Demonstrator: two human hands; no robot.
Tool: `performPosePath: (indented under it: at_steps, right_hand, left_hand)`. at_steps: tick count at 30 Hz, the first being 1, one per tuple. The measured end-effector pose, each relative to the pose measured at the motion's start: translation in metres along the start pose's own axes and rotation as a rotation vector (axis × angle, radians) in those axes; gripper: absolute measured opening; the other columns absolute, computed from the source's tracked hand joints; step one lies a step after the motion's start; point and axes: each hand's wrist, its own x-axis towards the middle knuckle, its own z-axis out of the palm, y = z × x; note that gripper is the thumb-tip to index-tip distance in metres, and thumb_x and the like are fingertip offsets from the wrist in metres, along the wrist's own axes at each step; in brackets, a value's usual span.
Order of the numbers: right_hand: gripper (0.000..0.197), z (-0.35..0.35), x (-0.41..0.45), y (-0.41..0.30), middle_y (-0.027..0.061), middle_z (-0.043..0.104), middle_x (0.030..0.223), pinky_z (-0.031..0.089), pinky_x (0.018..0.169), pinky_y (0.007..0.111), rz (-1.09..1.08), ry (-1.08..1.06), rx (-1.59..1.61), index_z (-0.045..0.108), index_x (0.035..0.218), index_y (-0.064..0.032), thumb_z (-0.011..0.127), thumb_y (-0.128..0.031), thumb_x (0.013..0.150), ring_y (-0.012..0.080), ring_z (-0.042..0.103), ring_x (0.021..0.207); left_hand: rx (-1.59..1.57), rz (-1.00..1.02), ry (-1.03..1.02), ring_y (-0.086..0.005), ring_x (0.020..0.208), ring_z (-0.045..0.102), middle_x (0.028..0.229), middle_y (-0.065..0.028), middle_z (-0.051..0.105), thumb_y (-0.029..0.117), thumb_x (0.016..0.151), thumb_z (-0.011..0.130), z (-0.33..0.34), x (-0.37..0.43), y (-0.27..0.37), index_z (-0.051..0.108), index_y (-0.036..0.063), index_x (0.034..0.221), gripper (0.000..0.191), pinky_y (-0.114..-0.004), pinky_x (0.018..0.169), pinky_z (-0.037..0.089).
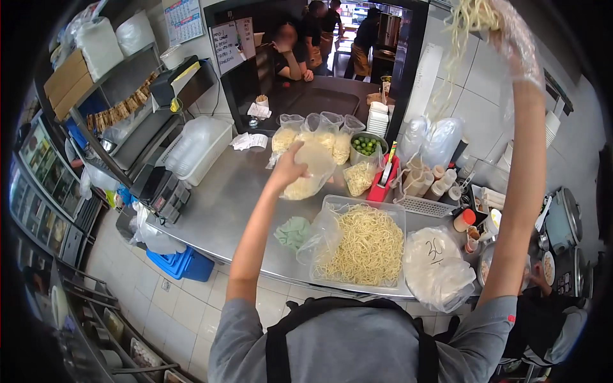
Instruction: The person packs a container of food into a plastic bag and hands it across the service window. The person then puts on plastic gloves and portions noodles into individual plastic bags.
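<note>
My bare left hand (289, 168) grips the rim of a clear plastic bag (320, 165) above the steel counter, with some noodles in its lower part. High at the upper right, my right hand (515, 45) wears a clear plastic glove. It is closed around a clump of yellow noodles (471, 16), and long strands hang below it. A clear tray (401, 210) on the counter before me holds a heap of loose noodles (371, 244). Several filled noodle bags (341, 146) stand behind the left hand, and another noodle bag (360, 179) rests by a red tape dispenser (383, 179).
A green cloth (292, 233) lies left of the tray; a plastic bag of pale rounds (433, 263) bears writing at its right. Limes (366, 145) fill a metal pot. A basket (428, 207) holds sauce bottles. People are beyond the window; a co-worker's hand (541, 277) is at right.
</note>
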Motion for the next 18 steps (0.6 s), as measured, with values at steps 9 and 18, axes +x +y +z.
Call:
performPosePath:
  at_steps: [9,18]
  right_hand:
    - [0.042,0.041,-0.026,-0.023,0.0145,0.053,0.123,0.037,0.1,0.027,-0.023,-0.024,-0.187,0.054,0.119,-0.0137,0.058,-0.04,0.087,0.0175,0.05,0.114]
    - [0.044,0.03,-0.033,-0.017,0.0122,0.054,0.119,0.039,0.096,0.027,-0.031,-0.035,-0.335,0.054,0.119,-0.0116,0.059,-0.04,0.086,0.0166,0.051,0.11]
  left_hand:
    - [0.06,0.192,-0.274,-0.0155,0.071,0.065,0.111,-0.0135,0.055,-0.006,0.074,0.055,-0.005,0.015,0.106,0.053,-0.0037,0.115,0.041,-0.025,0.064,0.055]
    - [-0.262,-0.007,-0.578,-0.01,0.077,0.063,0.097,-0.005,0.061,0.0,0.078,0.064,0.048,0.013,0.095,0.046,0.0051,0.126,0.051,-0.023,0.069,0.052]
